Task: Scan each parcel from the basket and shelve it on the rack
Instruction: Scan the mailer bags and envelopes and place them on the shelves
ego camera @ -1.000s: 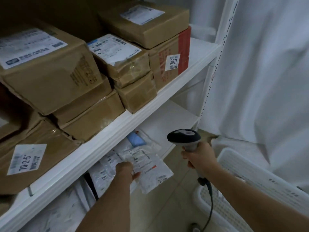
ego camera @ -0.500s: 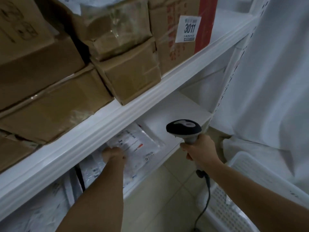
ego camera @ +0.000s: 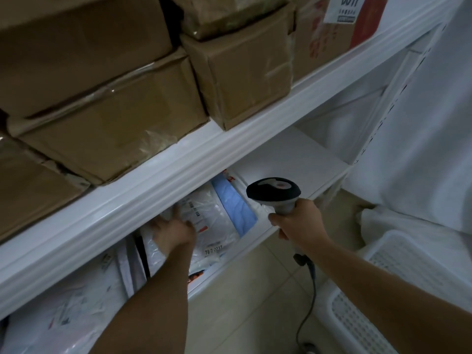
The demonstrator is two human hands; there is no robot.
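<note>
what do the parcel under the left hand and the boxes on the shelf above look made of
Parcel: seemingly thin glossy white plastic film; it wrinkles and catches light, with a paper-looking printed label. Boxes: matte brown corrugated cardboard, likely, with creased corners and shiny clear tape strips.

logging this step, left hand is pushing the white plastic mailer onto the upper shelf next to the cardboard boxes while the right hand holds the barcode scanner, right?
Not quite. The head view shows the left hand on the white plastic mailer on the lower shelf, under the upper shelf that carries the cardboard boxes. The rest stands: the right hand holds the barcode scanner.
</note>
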